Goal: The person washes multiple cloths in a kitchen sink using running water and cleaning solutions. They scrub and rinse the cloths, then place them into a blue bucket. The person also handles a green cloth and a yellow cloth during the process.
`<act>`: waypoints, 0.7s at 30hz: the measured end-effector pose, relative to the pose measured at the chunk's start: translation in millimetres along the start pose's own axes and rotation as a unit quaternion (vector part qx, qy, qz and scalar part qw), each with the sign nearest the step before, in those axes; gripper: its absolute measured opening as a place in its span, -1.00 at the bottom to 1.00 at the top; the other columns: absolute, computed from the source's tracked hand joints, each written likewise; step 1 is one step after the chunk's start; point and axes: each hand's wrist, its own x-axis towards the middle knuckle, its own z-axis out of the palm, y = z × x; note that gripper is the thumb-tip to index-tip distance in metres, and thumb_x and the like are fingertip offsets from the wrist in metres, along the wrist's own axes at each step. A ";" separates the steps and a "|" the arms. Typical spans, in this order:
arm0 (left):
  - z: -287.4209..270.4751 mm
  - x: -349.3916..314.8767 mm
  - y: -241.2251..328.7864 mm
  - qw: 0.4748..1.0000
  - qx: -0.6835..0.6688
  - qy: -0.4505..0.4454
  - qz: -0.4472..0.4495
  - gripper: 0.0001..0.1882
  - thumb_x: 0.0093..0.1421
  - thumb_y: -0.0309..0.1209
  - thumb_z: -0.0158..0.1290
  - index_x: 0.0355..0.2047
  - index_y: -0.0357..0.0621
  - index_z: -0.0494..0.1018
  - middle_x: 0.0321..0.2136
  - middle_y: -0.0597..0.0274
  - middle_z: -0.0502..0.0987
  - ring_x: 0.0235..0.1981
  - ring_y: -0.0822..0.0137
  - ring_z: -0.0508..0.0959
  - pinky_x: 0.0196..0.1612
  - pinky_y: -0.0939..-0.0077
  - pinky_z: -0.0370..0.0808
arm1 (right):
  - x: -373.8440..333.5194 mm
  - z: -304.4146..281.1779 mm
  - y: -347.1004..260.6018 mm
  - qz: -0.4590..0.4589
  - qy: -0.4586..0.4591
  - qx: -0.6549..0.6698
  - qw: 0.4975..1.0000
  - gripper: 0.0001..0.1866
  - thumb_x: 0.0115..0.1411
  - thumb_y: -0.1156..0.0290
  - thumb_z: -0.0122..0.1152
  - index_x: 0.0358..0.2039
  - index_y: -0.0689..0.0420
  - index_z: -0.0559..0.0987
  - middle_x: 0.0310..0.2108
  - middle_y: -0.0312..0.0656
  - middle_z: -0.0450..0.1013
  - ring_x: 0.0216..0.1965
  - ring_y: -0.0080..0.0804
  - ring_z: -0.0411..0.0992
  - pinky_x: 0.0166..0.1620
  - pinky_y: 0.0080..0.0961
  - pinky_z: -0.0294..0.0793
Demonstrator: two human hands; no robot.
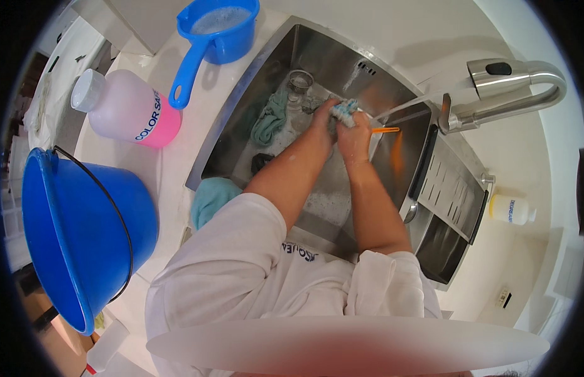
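Note:
Both my hands meet over the sink basin (333, 207), close to the running water. My left hand (325, 119) is closed on a bunched, wet blue-and-white cloth (345, 112). My right hand (353, 139) presses against the same bundle, its fingers wrapped tight. Out of the right side of that fist sticks a thin orange handle (386, 130); the tool's other end is hidden. On the basin floor to the left lie a grey-green cloth (270, 119) and a small dark object (260, 163). A clear glass or strainer-like piece (299, 81) stands behind them.
A steel faucet (505, 88) pours from the right. On the left counter stand a blue dipper (232, 41) with suds, a pink-liquid bottle (138, 110) and a blue bucket (110, 213). A teal cloth (211, 200) hangs by the rim. Right are a drain rack (452, 182) and white bottle (512, 209).

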 end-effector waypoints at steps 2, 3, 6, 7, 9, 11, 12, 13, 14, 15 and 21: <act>8.0 2.2 -4.2 0.994 0.091 0.051 0.019 -0.67 0.05 -0.17 -0.12 -0.26 -0.12 0.37 -0.29 0.08 0.43 -0.25 0.22 0.44 -0.22 0.26 0.41 | 9.8 -3.6 5.3 0.074 0.022 -0.030 0.997 -0.83 -0.23 0.51 0.13 -0.50 0.20 0.49 -0.40 0.02 0.37 -0.31 -0.01 0.32 -0.21 -0.28 0.32; 15.2 6.4 -8.7 0.988 0.138 0.062 0.035 -0.67 0.05 -0.18 -0.12 -0.28 -0.12 0.37 -0.30 0.08 0.44 -0.27 0.22 0.45 -0.23 0.27 0.42 | 18.5 -6.4 9.6 0.092 0.029 -0.043 0.994 -0.81 -0.24 0.53 0.14 -0.50 0.21 0.49 -0.36 0.02 0.37 -0.29 -0.01 0.32 -0.19 -0.29 0.31; 20.8 15.3 -14.1 0.996 0.083 -0.038 0.024 -0.71 0.07 -0.23 -0.14 -0.31 -0.17 0.37 -0.36 0.09 0.46 -0.33 0.18 0.48 -0.25 0.26 0.43 | 39.3 -13.7 18.5 0.034 0.092 -0.182 0.978 -0.77 -0.27 0.51 0.18 -0.48 0.20 0.50 -0.19 0.03 0.32 -0.16 0.01 0.27 -0.12 -0.33 0.28; 19.9 18.2 -14.9 0.996 0.075 -0.040 0.014 -0.71 0.07 -0.24 -0.14 -0.32 -0.18 0.37 -0.37 0.09 0.47 -0.35 0.17 0.48 -0.25 0.25 0.42 | 39.4 -14.2 17.6 -0.013 0.056 -0.146 0.988 -0.76 -0.28 0.49 0.18 -0.48 0.20 0.50 -0.16 0.03 0.30 -0.13 0.01 0.25 -0.10 -0.32 0.26; 11.8 20.7 -12.5 0.999 0.038 -0.007 0.034 -0.73 0.09 -0.27 -0.17 -0.32 -0.20 0.35 -0.39 0.09 0.46 -0.36 0.18 0.47 -0.24 0.26 0.41 | 27.9 -11.9 8.6 -0.070 0.021 -0.075 0.995 -0.74 -0.29 0.46 0.20 -0.47 0.20 0.50 -0.09 0.03 0.26 -0.08 0.02 0.20 -0.05 -0.30 0.23; 3.0 21.2 -10.2 0.997 -0.042 -0.056 0.030 -0.74 0.10 -0.28 -0.18 -0.33 -0.21 0.34 -0.39 0.09 0.45 -0.37 0.18 0.46 -0.24 0.26 0.40 | 6.3 -7.3 -7.3 -0.084 -0.071 -0.032 0.993 -0.73 -0.30 0.44 0.22 -0.47 0.19 0.51 -0.09 0.01 0.27 -0.06 0.01 0.19 -0.03 -0.28 0.21; -0.6 20.7 -9.5 0.988 -0.099 -0.120 0.018 -0.74 0.10 -0.28 -0.18 -0.33 -0.21 0.34 -0.38 0.09 0.45 -0.36 0.18 0.46 -0.23 0.26 0.40 | -3.8 -5.1 -15.1 -0.103 -0.138 -0.025 0.985 -0.73 -0.30 0.43 0.22 -0.47 0.19 0.51 -0.10 0.00 0.28 -0.06 0.01 0.18 -0.02 -0.27 0.20; -3.8 19.6 -9.4 0.971 -0.155 -0.181 0.007 -0.74 0.10 -0.28 -0.18 -0.33 -0.20 0.34 -0.38 0.08 0.45 -0.36 0.18 0.46 -0.23 0.25 0.40 | -11.3 -3.5 -21.3 -0.097 -0.103 -0.008 0.990 -0.72 -0.31 0.43 0.22 -0.47 0.19 0.51 -0.10 -0.01 0.28 -0.06 0.01 0.18 -0.03 -0.26 0.20; -5.2 18.8 -10.1 0.947 -0.208 -0.243 -0.004 -0.74 0.10 -0.28 -0.18 -0.33 -0.20 0.34 -0.37 0.07 0.45 -0.35 0.17 0.46 -0.22 0.25 0.39 | -15.2 -2.3 -25.1 -0.102 -0.091 -0.009 0.991 -0.72 -0.31 0.43 0.22 -0.46 0.18 0.52 -0.11 -0.01 0.29 -0.06 0.00 0.18 -0.04 -0.24 0.20; -5.4 18.3 -10.9 0.916 -0.260 -0.304 -0.016 -0.74 0.10 -0.28 -0.18 -0.32 -0.20 0.34 -0.37 0.07 0.44 -0.34 0.17 0.46 -0.22 0.25 0.39 | -15.4 -1.4 -25.9 -0.107 -0.077 -0.010 0.991 -0.71 -0.32 0.43 0.22 -0.46 0.18 0.52 -0.11 -0.02 0.29 -0.06 0.00 0.18 -0.04 -0.23 0.19; 12.2 23.1 -18.1 0.997 0.021 -0.072 -0.009 -0.71 0.12 -0.24 -0.18 -0.26 -0.17 0.35 -0.29 0.07 0.43 -0.27 0.16 0.44 -0.16 0.24 0.36 | 33.7 -0.5 23.1 0.095 -0.059 -0.113 0.987 -0.67 -0.08 0.16 0.13 -0.43 0.17 0.53 -0.25 0.01 0.34 -0.18 0.00 0.25 -0.10 -0.25 0.23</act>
